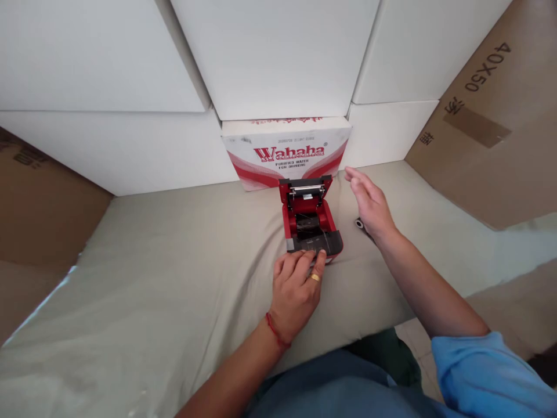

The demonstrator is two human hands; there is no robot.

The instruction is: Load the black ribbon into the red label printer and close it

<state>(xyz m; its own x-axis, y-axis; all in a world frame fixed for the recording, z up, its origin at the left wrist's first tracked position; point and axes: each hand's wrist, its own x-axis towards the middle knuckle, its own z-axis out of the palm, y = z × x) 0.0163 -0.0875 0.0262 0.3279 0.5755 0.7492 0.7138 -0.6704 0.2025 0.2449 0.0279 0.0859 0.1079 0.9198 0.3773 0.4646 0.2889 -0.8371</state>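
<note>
A red and black label printer (331, 216) stands on the cloth-covered table with its lid (307, 187) raised. Inside it I see a dark roll or spool (307, 223). Glossy, creased-looking black material shows at the printer's front. My left hand (298, 284) has its fingers bent over that front edge, gripping it; the fingertips are partly hidden. To the right of the printer, my right hand (372, 206) is raised, fingers stretched out and nothing in it. Just beneath it lies a small black roll (359, 223) with a pale core, partly covered by the hand.
A Wahaha water carton (287, 154) stands right behind the printer. White boxes (278, 58) are stacked along the back. Brown cardboard boxes flank the table, one at the right (491, 128) and one at the left (39, 220). The cloth (174, 278) has wrinkles.
</note>
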